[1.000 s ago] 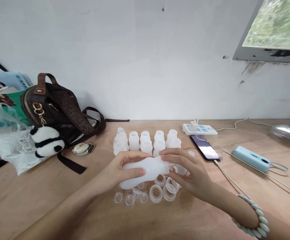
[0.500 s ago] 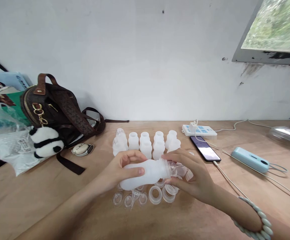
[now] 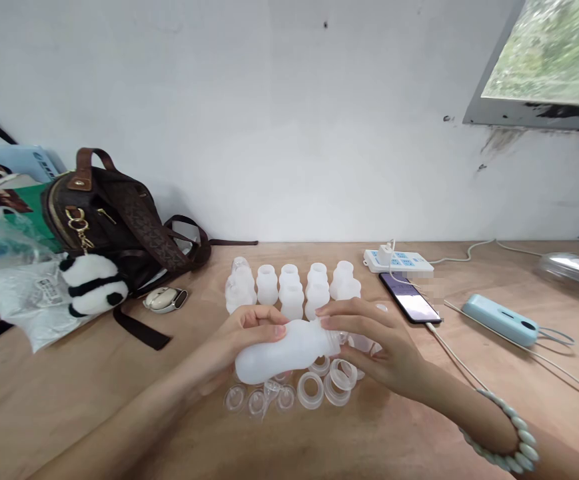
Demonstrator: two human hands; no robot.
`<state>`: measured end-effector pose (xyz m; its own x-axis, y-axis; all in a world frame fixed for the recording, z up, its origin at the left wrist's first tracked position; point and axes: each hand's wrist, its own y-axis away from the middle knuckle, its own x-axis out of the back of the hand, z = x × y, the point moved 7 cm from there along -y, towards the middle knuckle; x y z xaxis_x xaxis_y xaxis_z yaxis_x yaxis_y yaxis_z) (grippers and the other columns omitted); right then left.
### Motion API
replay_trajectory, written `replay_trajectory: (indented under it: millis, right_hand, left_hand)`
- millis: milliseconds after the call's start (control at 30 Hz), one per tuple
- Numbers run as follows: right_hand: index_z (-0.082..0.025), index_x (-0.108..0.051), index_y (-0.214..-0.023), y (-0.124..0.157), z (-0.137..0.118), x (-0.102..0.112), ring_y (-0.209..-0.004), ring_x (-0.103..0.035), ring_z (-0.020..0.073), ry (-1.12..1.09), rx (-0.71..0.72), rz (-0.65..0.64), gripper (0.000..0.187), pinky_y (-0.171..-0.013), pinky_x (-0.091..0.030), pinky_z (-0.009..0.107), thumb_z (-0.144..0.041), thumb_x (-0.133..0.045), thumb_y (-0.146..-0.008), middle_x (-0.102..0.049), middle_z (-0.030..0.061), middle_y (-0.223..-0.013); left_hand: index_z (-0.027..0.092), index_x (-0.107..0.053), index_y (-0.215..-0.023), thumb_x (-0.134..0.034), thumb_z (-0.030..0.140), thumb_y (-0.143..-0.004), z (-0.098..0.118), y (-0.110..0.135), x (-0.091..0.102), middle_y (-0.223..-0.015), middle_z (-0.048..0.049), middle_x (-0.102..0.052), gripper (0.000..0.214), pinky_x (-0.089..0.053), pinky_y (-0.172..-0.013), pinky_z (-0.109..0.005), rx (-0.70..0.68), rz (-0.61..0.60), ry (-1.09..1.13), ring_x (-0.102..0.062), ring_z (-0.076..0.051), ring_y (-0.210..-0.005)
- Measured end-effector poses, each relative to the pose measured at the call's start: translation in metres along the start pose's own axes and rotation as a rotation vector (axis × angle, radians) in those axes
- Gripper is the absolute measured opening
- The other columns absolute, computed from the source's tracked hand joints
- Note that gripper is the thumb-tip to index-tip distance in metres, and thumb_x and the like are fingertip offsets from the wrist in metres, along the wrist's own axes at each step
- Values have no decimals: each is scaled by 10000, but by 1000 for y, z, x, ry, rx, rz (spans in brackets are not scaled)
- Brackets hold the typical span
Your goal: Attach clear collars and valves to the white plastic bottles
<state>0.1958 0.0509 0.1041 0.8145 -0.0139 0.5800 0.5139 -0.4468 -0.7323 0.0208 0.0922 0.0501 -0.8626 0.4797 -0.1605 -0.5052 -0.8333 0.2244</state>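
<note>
My left hand (image 3: pixel 242 340) is wrapped round the body of a white translucent plastic bottle (image 3: pixel 284 351) held sideways above the table. My right hand (image 3: pixel 369 337) closes on the bottle's neck end, fingers over a small clear part there that I cannot make out well. Under the hands lie several clear rings and caps (image 3: pixel 312 390). Behind them stand several more white bottles (image 3: pixel 292 283) in rows.
A brown bag (image 3: pixel 114 220) with a panda toy (image 3: pixel 92 283) sits at the left, with plastic bags (image 3: pixel 19 293) beside it. A phone (image 3: pixel 409 298), a power strip (image 3: pixel 396 259), cables and a pale blue device (image 3: pixel 499 319) lie at the right on the wooden table (image 3: pixel 69 387).
The bottle has tilted, its base dropping lower to the left. My left thumb has moved up onto the bottle; my right hand stays at the neck.
</note>
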Motion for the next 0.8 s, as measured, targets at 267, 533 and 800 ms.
replay_trajectory:
  millis: [267,533,800]
  right_hand:
    - [-184,-651,-854,5,23,-2,-599,-567,143,39,-346,-17,366,-522,-449,258,-543,-591,-888,-610,8,-671]
    - [-189,-569,-939,19,39,-27,-545,-538,121,-490,-682,-197,516,-481,-424,237,-653,-341,-951,-568,-11,-643]
    - [-210,-503,-920,22,41,-25,-573,-569,117,-527,-778,-303,301,-511,-436,223,-477,-635,-870,-607,-32,-663]
  left_hand:
    - [195,-674,-992,-763,306,-776,32,23,-11,-1040,-81,-760,259,-551,-767,-336,-652,136,-647,-718,-229,-904]
    - [214,-635,-1084,-743,237,-814,31,36,-30,-1149,-99,-729,291,-513,-864,-376,-955,163,-998,-693,-242,-1003]
    - [211,-664,-990,-772,263,-770,29,26,-21,-1070,-47,-740,250,-529,-876,-354,-700,187,-749,-689,-229,-983]
